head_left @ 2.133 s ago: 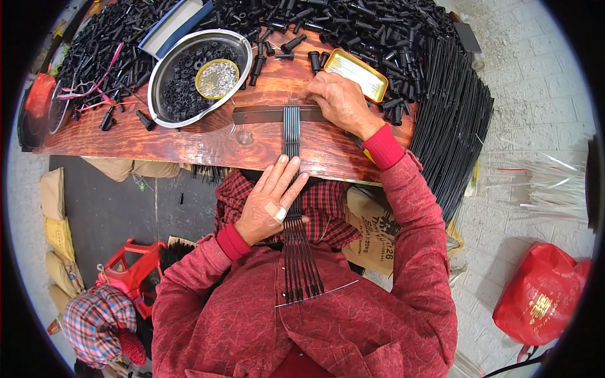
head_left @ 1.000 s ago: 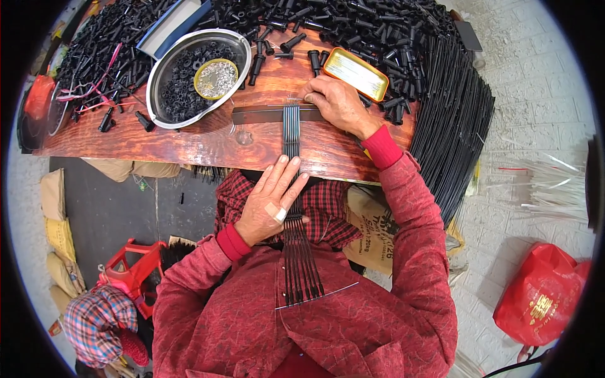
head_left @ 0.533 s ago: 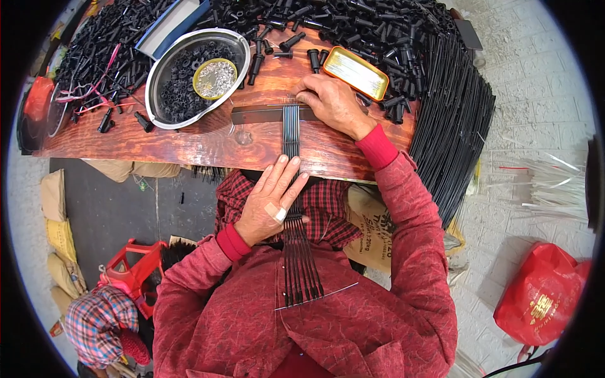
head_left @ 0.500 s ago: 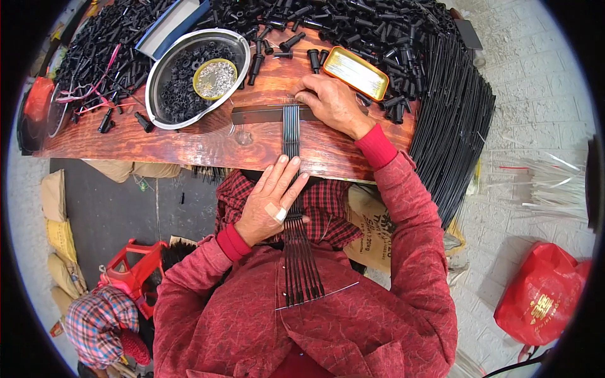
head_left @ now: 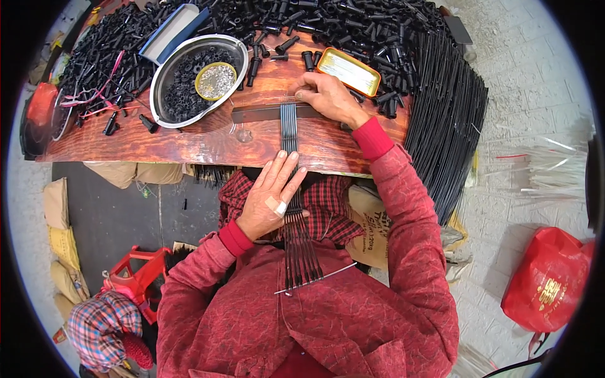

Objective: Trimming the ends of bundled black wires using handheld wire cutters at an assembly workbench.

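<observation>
Here, one glossy, wood-grained table [head_left: 189,146] bears one heap of hard black tubes [head_left: 365,26] and one bundle of thin black rods [head_left: 444,120], both too crowded to count, plus one shiny metal bowl [head_left: 158,104] of black rings [head_left: 179,88]. Over the near edge runs one ribbed black strip [head_left: 288,129], its ends fanned along one thin pale stick [head_left: 337,271]; the two hands are apart, the left hand [head_left: 263,196] clamped on the strip with its thumb mostly hidden beneath, the right hand [head_left: 331,99] curled over one flat dark bar [head_left: 255,114], whether pinching anything cannot be told. Smaller still are two yellow tins, one oblong tin [head_left: 320,63] and one round tin [head_left: 198,77] of silvery bits inside the bowl.
</observation>
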{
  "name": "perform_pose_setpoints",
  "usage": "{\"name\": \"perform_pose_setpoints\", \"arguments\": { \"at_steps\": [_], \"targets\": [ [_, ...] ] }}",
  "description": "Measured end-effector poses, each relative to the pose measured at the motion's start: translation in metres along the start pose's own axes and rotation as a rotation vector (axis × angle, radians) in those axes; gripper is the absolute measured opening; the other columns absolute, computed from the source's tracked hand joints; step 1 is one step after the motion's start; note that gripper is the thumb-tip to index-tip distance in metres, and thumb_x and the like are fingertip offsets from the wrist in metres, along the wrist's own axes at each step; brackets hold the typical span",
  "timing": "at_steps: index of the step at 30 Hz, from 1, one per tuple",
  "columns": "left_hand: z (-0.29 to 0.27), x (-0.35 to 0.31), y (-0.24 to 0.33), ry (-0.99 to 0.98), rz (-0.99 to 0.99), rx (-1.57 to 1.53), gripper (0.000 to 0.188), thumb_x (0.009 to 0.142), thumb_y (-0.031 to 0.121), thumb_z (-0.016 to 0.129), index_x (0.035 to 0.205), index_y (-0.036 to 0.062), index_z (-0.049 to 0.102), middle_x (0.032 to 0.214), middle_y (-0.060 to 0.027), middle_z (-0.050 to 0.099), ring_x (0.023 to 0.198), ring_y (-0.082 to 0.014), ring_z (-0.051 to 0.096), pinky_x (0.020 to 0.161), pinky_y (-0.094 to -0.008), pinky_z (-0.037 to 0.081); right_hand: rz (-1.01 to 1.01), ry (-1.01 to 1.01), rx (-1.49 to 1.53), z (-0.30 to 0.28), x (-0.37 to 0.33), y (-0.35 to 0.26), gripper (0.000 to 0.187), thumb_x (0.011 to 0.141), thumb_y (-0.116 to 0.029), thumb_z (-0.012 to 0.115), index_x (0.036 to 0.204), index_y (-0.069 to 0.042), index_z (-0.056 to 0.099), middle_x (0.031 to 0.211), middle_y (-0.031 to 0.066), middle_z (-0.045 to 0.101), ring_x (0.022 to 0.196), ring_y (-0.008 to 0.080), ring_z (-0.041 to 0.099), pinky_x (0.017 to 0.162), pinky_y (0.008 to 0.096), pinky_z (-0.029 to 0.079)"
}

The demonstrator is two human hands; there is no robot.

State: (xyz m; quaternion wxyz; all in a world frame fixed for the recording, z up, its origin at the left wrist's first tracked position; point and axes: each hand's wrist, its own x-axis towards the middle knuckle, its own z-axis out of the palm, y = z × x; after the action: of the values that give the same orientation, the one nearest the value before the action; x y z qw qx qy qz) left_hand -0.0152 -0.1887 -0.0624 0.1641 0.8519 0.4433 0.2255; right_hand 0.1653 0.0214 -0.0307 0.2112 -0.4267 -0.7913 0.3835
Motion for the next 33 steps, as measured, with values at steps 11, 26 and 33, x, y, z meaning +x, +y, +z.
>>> {"name": "perform_pose_setpoints", "arguments": {
  "at_steps": [11,26,33],
  "targets": [
    [-0.003,-0.006,0.002,0.017,0.046,0.058,0.090,0.074,0.049,0.076,0.146,0.0051,0.043,0.158,-0.0197,0.030,0.147,-0.0387,0.027,0.119,-0.0489,0.026,-0.419,-0.470,-0.017,0.005,-0.155,-0.102,0.050,0.076,-0.003,0.066,0.125,-0.013,0.061,0.107,0.0076,0.060,0.106,0.0313,0.061,0.084,0.0426,0.050],
    [-0.062,0.044,-0.019,-0.199,0.351,0.136,0.078,0.062,0.003,0.073,0.137,0.0113,0.054,0.154,-0.0201,0.035,0.135,-0.0503,0.037,0.112,-0.0543,0.035,-0.535,-0.034,-0.098,0.043,-0.188,-0.094,0.016,0.082,-0.019,0.076,0.091,-0.008,0.069,0.086,0.0063,0.062,0.080,0.0283,0.065,0.065,0.0387,0.052],
    [-0.027,0.111,-0.076,0.038,0.296,0.301,0.067,0.076,-0.004,0.058,0.140,0.0163,0.052,0.151,-0.0208,0.040,0.134,-0.0479,0.041,0.110,-0.0519,0.039,-0.628,0.000,-0.082,0.038,-0.189,-0.115,0.024,0.083,-0.024,0.074,0.077,-0.005,0.060,0.078,0.0083,0.057,0.073,0.0309,0.062,0.058,0.0429,0.049]
  ]
}}
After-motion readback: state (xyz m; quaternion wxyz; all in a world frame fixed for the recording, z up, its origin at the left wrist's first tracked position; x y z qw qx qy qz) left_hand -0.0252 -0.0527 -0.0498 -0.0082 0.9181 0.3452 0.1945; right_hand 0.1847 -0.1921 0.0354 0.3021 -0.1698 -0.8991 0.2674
